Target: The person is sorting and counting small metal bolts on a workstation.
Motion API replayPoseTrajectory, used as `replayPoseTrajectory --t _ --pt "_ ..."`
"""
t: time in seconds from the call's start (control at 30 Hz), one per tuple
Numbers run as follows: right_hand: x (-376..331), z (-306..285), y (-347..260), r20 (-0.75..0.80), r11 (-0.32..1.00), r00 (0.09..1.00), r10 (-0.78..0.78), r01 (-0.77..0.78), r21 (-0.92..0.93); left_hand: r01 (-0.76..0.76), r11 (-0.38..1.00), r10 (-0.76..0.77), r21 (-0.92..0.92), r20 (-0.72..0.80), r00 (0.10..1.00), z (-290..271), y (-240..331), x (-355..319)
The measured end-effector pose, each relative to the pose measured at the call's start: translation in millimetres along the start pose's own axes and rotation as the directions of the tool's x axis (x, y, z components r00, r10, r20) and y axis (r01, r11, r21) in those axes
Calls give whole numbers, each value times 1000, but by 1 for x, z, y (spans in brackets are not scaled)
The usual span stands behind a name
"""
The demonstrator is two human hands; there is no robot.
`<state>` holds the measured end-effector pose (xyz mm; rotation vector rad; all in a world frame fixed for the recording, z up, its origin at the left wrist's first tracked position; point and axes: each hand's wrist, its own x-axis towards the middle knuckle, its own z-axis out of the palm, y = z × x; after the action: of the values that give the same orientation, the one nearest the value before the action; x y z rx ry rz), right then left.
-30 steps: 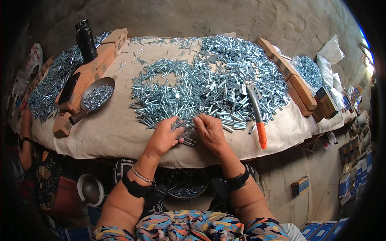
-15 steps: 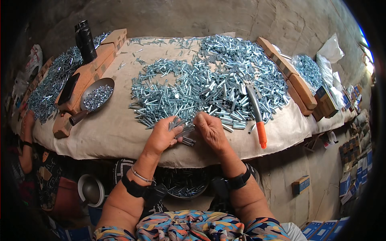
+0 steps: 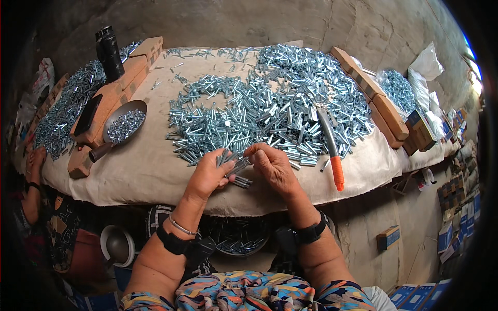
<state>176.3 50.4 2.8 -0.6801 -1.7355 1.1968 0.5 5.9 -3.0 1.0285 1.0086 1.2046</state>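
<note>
Close to the near edge of the cloth-covered table, my left hand (image 3: pixel 206 173) is closed round a bunch of slim metal bolts (image 3: pixel 239 168), their ends fanning out to the right. My right hand (image 3: pixel 272 168) is just beside the bunch, thumb and fingers bent together; anything between its fingertips is too small or hidden to name. Right behind both hands spreads a big heap of shiny bolts and metal sleeves (image 3: pixel 218 124). On its right part lies a curved metal tool with an orange handle (image 3: pixel 337 173).
To the left, bricks (image 3: pixel 132 70) carry a black bottle (image 3: pixel 110 54) and a phone (image 3: pixel 88 114). A pan of small metal parts (image 3: pixel 125 125) rests against them. A co-worker's hand (image 3: pixel 36 157) is at another heap. More bricks (image 3: pixel 376 96) border the right. Below the table sits a basin of bolts (image 3: pixel 241 241).
My right hand has shifted slightly, its fingers loosening and reaching toward the ends of the bolts. My left hand keeps its hold. The co-worker's hand has moved a little.
</note>
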Motion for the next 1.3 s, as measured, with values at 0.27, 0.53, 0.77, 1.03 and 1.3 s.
replayPoseTrajectory --t 0.27,0.53,0.77,1.03,1.3 --pt "2 0 -3 -2 994 1000 22 -22 -107 10 997 -12 73 39 999 -6 1 1" --pt "-2 3 -4 61 838 996 65 -21 -546 -55 909 81 414 -46 996 9 12 -7" --pt "4 -13 10 -164 788 985 -55 -58 -613 -71 841 95 536 -18 995 -1 7 -4" --pt "15 -35 23 -77 302 977 -200 -13 -953 -94 965 107 244 -41 993 -5 2 2" --pt "15 -34 21 52 280 929 -367 163 -946 -103 989 101 110 20 995 -7 -2 5"
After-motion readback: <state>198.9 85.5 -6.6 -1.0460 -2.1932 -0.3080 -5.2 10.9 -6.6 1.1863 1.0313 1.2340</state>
